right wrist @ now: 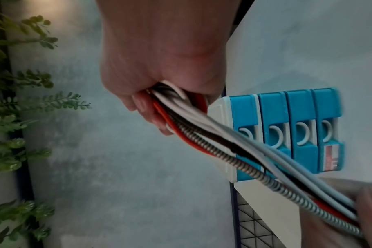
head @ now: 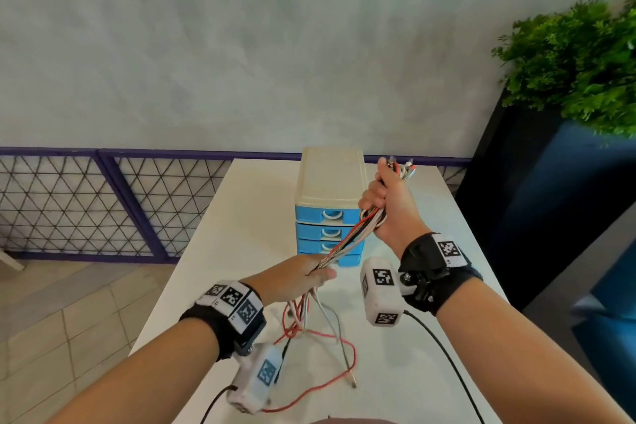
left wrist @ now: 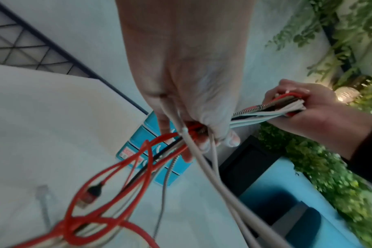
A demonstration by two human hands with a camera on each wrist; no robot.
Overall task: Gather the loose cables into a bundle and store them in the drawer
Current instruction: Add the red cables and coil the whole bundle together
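Observation:
Several cables [head: 347, 240], red, white, black and one metal-braided, run taut between my two hands above the white table [head: 241, 234]. My right hand [head: 387, 203] grips their upper ends in a fist, raised beside the drawer unit [head: 328, 206]; the plugs stick out past its thumb. My left hand [head: 311, 277] holds the same bundle lower down, in front of the unit. Below it the loose cable tails [head: 316, 334] hang and trail on the table. The unit is cream with blue drawers [right wrist: 272, 129], all closed. Both grips show close up, left hand [left wrist: 193, 130] and right hand [right wrist: 157, 104].
A dark planter [head: 537, 203] with a green plant [head: 578, 65] stands right of the table. A purple-framed mesh railing [head: 103, 203] runs behind and left, under a grey wall. Black sensor leads [head: 444, 361] hang from my wrists over the near table.

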